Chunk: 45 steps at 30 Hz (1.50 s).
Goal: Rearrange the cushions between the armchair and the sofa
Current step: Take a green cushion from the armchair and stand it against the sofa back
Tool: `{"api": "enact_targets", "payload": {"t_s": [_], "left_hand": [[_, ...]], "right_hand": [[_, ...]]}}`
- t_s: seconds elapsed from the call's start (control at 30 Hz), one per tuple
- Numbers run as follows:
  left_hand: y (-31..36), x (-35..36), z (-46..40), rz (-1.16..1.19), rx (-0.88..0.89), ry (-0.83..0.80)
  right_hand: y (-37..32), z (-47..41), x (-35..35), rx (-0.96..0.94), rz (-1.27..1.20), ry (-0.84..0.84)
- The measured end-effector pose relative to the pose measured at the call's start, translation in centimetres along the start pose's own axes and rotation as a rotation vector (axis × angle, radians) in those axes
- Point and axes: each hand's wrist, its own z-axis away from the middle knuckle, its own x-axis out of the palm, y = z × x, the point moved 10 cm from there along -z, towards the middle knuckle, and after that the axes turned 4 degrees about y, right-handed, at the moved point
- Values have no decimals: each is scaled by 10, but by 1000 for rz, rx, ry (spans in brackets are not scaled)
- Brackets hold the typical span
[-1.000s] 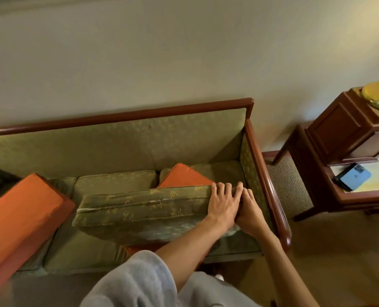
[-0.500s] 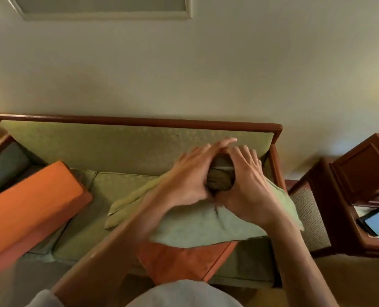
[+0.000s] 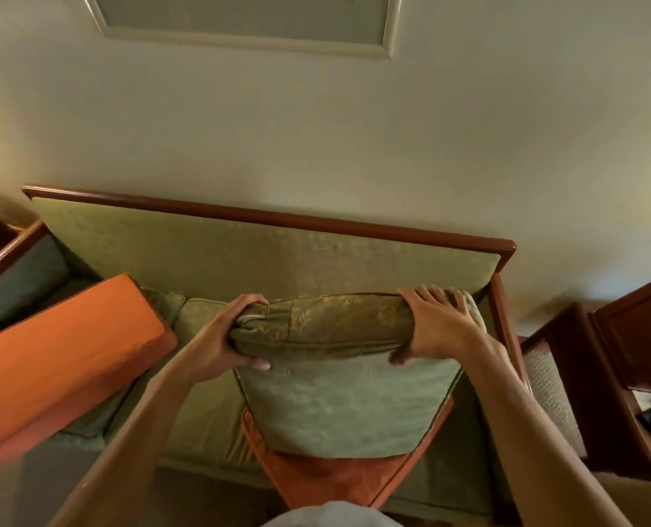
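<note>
- Left hand point(image 3: 223, 342): fingers curled over the top edge of the green cushion point(image 3: 339, 378) at its left corner, thumb pressed into the near face. Firm hold.
- Right hand point(image 3: 436, 329): fingers draped over the cushion's top edge at the right corner, thumb tucked under the rolled edge on the near face. It grips the cushion too.
- Green cushion: stands roughly upright at the right end of the sofa point(image 3: 240, 260), its far side towards the backrest, close to the right armrest. Whether it touches the backrest cannot be told.
- Long axis of the gripped edge runs left to right, parallel to the backrest rail; the hands hold its two ends, so neither is markedly nearer. The body of the cushion hangs below the grip, towards the seat.
- Orange cushion point(image 3: 339, 477): lies under the green one, one corner jutting past the front edge of the seat.
- A second orange cushion point(image 3: 61, 359) rests tilted at the left end of the sofa, well apart.
- Judgement: any settling calls for both hands to press evenly, or the cushion may slump forward.
- Wooden side table point(image 3: 620, 374) stands beyond the right armrest.
</note>
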Motion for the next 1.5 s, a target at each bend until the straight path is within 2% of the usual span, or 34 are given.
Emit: {"api": "enact_targets", "payload": {"t_s": [0.13,0.27,0.3,0.43,0.5,0.6,0.67,0.77,0.93,1.03,1.17,1.27,1.37,1.43,1.5], "left_hand": [[-4,9,-10,56,-4,-54],[-8,20,-25,56,-117,-192],[-9,21,-29,-29,-172,-248],[19,29,-49,-636,-329,-439],[71,72,-59,-765,-221,-484],[142,185,-60,-833,-2,-554],[179,249,-63,-943,94,-492],[214,292,-68,-1023,139,-389],[223,306,-58,-987,229,-340],[226,301,-55,-981,272,-312],[234,263,-67,-937,312,-320],[245,207,-75,-755,289,-285],[247,137,-72,-479,284,-184],[226,98,-65,-333,221,-145],[188,75,-58,-260,158,-119]], "right_hand": [[57,12,2,162,-11,-127],[90,36,10,230,-245,-93],[91,41,11,214,-270,-55],[93,55,14,186,-291,68],[89,59,13,155,-319,120],[79,63,17,107,-384,167],[77,69,17,64,-462,223],[95,84,20,43,-596,319],[127,110,29,156,-741,378],[119,109,24,124,-755,380],[98,93,-19,15,-723,316],[57,80,-65,-99,-656,280],[7,71,-113,-204,-494,345],[-31,61,-128,-263,-408,388],[-67,40,-110,-283,-322,348]]}}
